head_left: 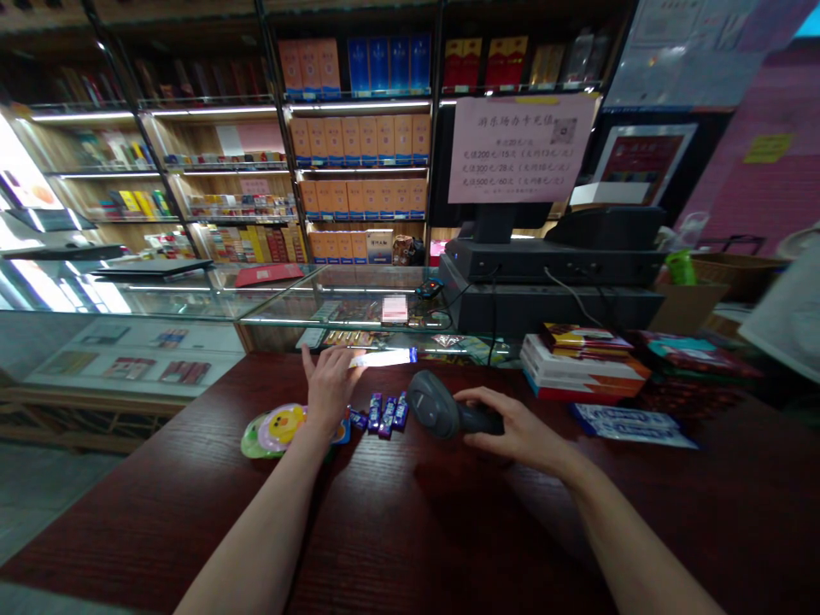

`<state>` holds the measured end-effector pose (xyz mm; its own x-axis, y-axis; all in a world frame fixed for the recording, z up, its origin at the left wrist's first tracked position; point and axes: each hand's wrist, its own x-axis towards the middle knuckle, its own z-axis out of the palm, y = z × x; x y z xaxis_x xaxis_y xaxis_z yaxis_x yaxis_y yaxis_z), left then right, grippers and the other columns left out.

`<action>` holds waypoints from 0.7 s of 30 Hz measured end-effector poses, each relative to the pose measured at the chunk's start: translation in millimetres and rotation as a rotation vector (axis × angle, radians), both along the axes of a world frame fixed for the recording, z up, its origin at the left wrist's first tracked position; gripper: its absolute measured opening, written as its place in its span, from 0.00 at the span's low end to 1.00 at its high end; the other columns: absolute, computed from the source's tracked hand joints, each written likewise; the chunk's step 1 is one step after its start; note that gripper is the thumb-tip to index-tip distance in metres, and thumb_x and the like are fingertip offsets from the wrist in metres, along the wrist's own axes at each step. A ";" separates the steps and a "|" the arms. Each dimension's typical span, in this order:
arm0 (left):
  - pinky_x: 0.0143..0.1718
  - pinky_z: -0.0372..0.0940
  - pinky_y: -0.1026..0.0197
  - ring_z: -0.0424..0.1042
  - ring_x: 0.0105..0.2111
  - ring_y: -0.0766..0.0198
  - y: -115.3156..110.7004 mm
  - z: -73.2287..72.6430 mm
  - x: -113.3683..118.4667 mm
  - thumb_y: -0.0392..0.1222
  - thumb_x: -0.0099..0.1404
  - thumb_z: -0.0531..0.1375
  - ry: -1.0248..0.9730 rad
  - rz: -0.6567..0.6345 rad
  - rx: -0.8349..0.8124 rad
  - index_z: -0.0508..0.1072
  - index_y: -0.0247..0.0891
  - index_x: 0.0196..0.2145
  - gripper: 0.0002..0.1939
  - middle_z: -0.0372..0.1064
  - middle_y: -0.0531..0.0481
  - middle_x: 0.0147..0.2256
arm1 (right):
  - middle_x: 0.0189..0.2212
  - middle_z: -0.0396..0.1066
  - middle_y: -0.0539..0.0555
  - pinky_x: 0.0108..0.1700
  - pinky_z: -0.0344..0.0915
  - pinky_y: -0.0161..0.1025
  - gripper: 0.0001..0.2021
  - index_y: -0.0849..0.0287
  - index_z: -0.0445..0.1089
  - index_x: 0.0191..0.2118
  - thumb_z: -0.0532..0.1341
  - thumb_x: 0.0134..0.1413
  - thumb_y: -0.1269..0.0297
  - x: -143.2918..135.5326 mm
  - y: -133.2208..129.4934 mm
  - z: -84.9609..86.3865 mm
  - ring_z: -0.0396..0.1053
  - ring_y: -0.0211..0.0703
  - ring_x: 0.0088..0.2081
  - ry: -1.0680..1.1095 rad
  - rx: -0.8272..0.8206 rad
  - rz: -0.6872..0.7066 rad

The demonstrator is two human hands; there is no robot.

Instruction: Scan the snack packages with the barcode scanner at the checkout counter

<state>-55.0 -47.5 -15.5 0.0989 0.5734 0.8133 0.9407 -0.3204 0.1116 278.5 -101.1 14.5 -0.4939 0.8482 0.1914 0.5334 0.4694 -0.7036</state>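
Note:
A dark grey handheld barcode scanner is in my right hand, whose fingers wrap round its handle. The scanner's head points left, above the dark wooden counter. My left hand has its thumb side closed on the left end of a slim white packet with blue ends, its outer finger sticking up. Several small purple wrapped candies lie between my hands. Partly behind my left wrist is a green-edged package with a yellow duck figure.
Stacked boxes and a blue-and-white packet lie at the right. A black register terminal with a pink price sign stands behind them. A glass display case borders the counter's far side; stocked shelves line the wall.

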 end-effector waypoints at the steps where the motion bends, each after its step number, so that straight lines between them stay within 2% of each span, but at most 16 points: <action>1: 0.68 0.32 0.30 0.73 0.49 0.52 0.1 -0.1 -0.1 0.42 0.67 0.60 -0.001 -0.002 0.002 0.75 0.43 0.45 0.09 0.78 0.46 0.44 | 0.49 0.74 0.53 0.53 0.62 0.45 0.23 0.51 0.71 0.53 0.68 0.50 0.60 0.1 0.1 -0.4 0.69 0.52 0.50 -0.003 -0.003 0.001; 6: 0.68 0.32 0.30 0.72 0.50 0.52 -1.5 0.6 0.4 0.40 0.66 0.60 -0.003 -0.009 -0.006 0.74 0.46 0.47 0.12 0.78 0.48 0.45 | 0.50 0.73 0.53 0.54 0.62 0.45 0.22 0.50 0.71 0.53 0.67 0.51 0.60 -0.1 0.4 0.1 0.68 0.52 0.51 0.000 -0.016 0.021; 9: 0.68 0.32 0.30 0.72 0.50 0.52 -1.9 1.5 1.2 0.39 0.66 0.61 -0.010 -0.007 -0.004 0.74 0.47 0.48 0.13 0.78 0.49 0.45 | 0.49 0.73 0.53 0.53 0.62 0.44 0.25 0.50 0.70 0.56 0.68 0.49 0.61 -1.2 1.2 -1.1 0.69 0.51 0.50 0.000 -0.042 0.033; 13: 0.68 0.32 0.30 0.73 0.50 0.52 -1.9 1.7 1.7 0.38 0.66 0.60 -0.009 -0.011 0.000 0.74 0.47 0.47 0.12 0.78 0.49 0.43 | 0.43 0.72 0.50 0.49 0.62 0.41 0.33 0.47 0.68 0.59 0.71 0.44 0.61 -4.5 3.5 -11.1 0.70 0.49 0.46 -0.081 -0.063 0.037; 21: 0.68 0.33 0.31 0.73 0.50 0.52 -2.8 2.1 2.1 0.39 0.66 0.61 -0.004 -0.009 0.020 0.74 0.46 0.48 0.12 0.78 0.47 0.44 | 0.45 0.72 0.50 0.51 0.59 0.43 0.34 0.47 0.68 0.58 0.73 0.42 0.60 -12.7 7.4 -30.4 0.68 0.49 0.46 -0.201 -0.044 0.087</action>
<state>-52.9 -50.3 -13.4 0.1008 0.5557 0.8252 0.9373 -0.3313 0.1086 265.8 -93.7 -15.9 -0.5897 0.8064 0.0453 0.6240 0.4905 -0.6083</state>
